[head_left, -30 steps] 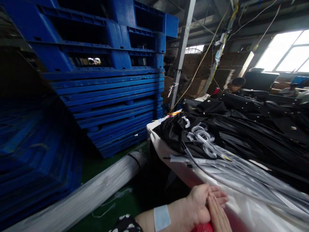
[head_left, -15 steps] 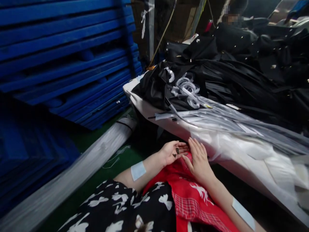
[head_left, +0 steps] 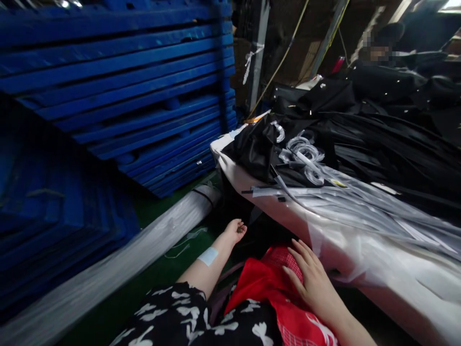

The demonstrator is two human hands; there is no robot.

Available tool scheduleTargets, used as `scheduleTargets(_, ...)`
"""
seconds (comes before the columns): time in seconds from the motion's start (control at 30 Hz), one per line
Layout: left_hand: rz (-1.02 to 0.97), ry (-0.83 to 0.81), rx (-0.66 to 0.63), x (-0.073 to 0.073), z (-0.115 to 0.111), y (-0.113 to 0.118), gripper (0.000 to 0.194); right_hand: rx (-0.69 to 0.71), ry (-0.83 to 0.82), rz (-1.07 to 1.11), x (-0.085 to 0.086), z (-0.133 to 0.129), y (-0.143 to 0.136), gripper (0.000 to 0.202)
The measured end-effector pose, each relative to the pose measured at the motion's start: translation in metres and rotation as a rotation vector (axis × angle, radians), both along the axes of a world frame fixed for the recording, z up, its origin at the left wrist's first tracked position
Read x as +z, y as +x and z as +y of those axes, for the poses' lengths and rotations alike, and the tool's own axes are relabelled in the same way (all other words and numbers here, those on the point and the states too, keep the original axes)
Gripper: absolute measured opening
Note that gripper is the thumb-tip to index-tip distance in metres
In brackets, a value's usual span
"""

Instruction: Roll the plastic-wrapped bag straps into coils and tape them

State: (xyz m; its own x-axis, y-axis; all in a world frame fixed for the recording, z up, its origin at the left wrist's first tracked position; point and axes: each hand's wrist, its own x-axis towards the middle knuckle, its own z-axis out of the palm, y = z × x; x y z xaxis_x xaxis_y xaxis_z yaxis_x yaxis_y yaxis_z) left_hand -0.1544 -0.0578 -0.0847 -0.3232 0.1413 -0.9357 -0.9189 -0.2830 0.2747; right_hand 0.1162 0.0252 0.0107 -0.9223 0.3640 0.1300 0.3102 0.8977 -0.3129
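My left hand [head_left: 235, 230] is held out low, palm up, its fingers curled round small dark bits [head_left: 239, 230] that are too small to name. It is beside the near corner of the white-covered table. My right hand [head_left: 306, 269] rests on the red apron [head_left: 266, 274] over my lap, fingers spread, with nothing in it. Its fingertips are near the edge of the white sheeting [head_left: 345, 230]. A pale blue patch [head_left: 208, 256] sticks to my left forearm.
Blue pallets [head_left: 144, 86] are stacked at the left. A long plastic-wrapped roll [head_left: 144, 250] lies on the green floor. Black fabric [head_left: 389, 139], coiled clear strips [head_left: 304, 150] and long clear strips cover the table. A person sits behind the fabric.
My left hand has moved away from my right hand, out to the left, and its fingers have curled in. My right hand has stayed on the apron. The view has shifted.
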Motion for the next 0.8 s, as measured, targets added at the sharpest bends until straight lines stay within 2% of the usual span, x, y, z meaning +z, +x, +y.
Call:
scheduleTargets(0.2,0.199,0.069,-0.022,0.0,0.009,-0.059,0.034,0.043,0.087,0.071,-0.032,0.003,0.004,0.046)
scheduleTargets(0.3,0.306,0.091,-0.041,0.003,0.01,-0.077,0.033,0.051,0.121,0.105,-0.042,0.008,0.007,0.044)
scheduleTargets(0.4,0.373,0.103,-0.098,0.005,0.008,-0.081,0.031,0.087,0.136,0.147,-0.047,0.013,0.009,0.04)
scheduleTargets(0.5,0.405,0.084,-0.168,0.005,0.007,-0.075,0.028,0.111,0.133,0.169,-0.054,0.018,0.01,0.039)
scheduleTargets(0.67,0.424,0.023,-0.251,0.004,0.007,-0.068,0.024,0.106,0.051,0.154,-0.062,0.021,0.011,0.04)
scheduleTargets(0.8,0.434,-0.025,-0.262,0.01,0.017,-0.087,0.03,0.168,0.088,0.179,-0.062,0.025,0.009,0.038)
